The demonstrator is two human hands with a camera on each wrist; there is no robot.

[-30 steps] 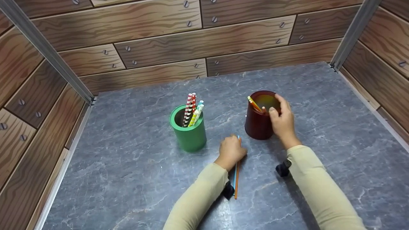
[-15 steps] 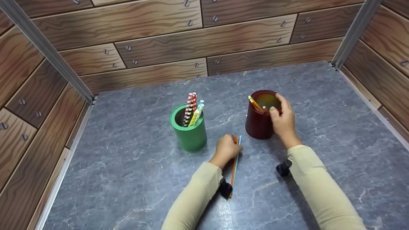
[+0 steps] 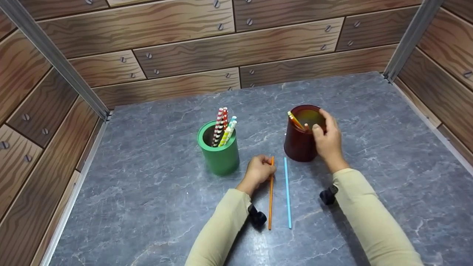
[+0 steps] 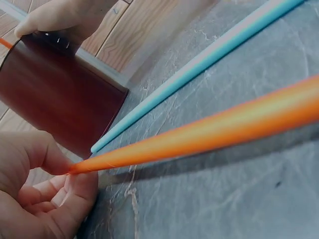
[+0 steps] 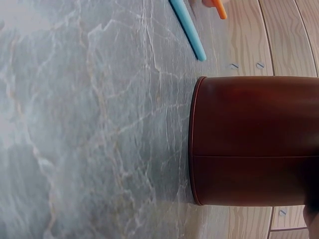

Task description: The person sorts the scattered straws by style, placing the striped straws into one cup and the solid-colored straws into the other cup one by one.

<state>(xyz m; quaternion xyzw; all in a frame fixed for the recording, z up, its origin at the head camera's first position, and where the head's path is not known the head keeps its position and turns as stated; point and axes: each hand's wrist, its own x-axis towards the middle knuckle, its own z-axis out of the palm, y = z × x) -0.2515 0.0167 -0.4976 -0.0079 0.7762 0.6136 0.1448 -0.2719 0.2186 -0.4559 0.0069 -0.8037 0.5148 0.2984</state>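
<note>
Between thumb and fingertips my left hand (image 3: 258, 170) pinches an orange straw (image 3: 270, 203) near its far end; a shadow runs along it in the left wrist view. To its right lies a light blue straw (image 3: 288, 195) on the table, apart from it. My right hand (image 3: 328, 145) grips the rim of an upright dark red cup (image 3: 298, 144), thumb at the near side and fingers over the right. Yellow and orange straws (image 3: 294, 120) lean inside that cup. In the right wrist view the cup's side (image 5: 254, 134) fills the right part.
An upright green cup (image 3: 223, 162) stands left of my left hand, with several striped and dotted paper straws (image 3: 218, 125) in it. The grey marbled table (image 3: 147, 184) is bounded by wood-patterned walls (image 3: 184, 40) at the back and both sides.
The orange and blue straws, close together before, now lie apart, the blue one to the right. My left hand has shifted slightly left with the orange straw. The right hand stays on the cup.
</note>
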